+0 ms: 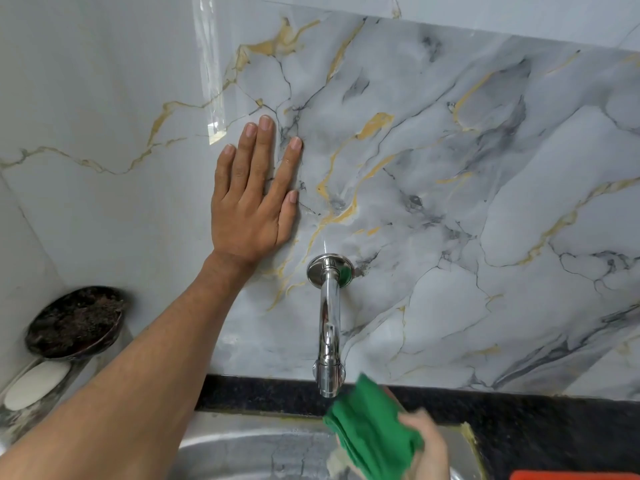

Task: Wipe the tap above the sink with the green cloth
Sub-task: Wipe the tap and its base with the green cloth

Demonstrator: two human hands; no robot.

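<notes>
A shiny chrome tap juts from the marbled wall and points down over the steel sink. My left hand lies flat on the wall, fingers spread, up and left of the tap's round base. My right hand is low at the right, blurred, and grips a bunched green cloth. The cloth's top corner sits just right of the tap's spout tip, very near it; contact is unclear.
A black stone ledge runs between wall and sink. At the far left corner stand a dark round dish with brown residue and a white soap bar in a holder. A red-orange object peeks in at the bottom right.
</notes>
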